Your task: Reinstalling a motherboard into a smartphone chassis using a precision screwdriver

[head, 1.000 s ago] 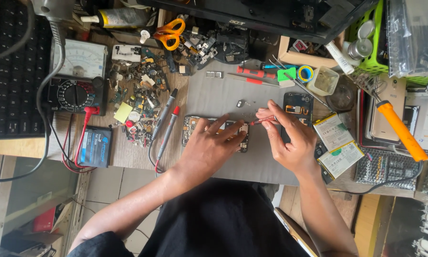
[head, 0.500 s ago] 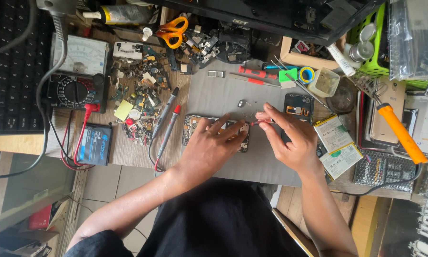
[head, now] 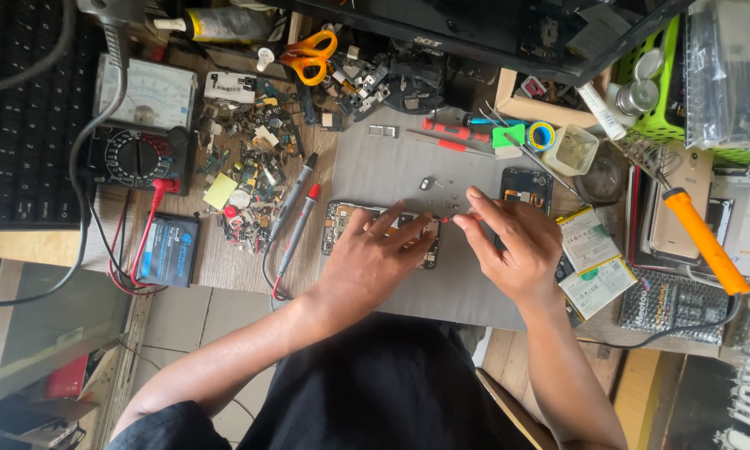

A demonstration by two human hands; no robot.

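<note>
An opened phone [head: 340,223] lies on the grey mat [head: 391,167] with its circuit board showing. My left hand [head: 373,260] lies flat over it, fingers spread, pressing it down. My right hand [head: 508,246] pinches a small red-handled screwdriver [head: 458,218] whose tip points at the phone's right end. Tiny screws [head: 443,196] and a small dark part [head: 425,183] lie on the mat just above the phone. A dark phone back panel [head: 526,182] lies above my right hand.
Two multimeter probes [head: 295,208] lie left of the phone, wired to a multimeter [head: 137,154]. A heap of small parts [head: 250,167], orange scissors [head: 308,57], red screwdrivers [head: 458,133], batteries [head: 596,267], an orange-handled soldering iron [head: 704,242] and a keyboard [head: 20,125] surround the mat.
Both hands stay on the phone. My right hand's fingers have shifted slightly around the screwdriver; the view itself moved a little.
</note>
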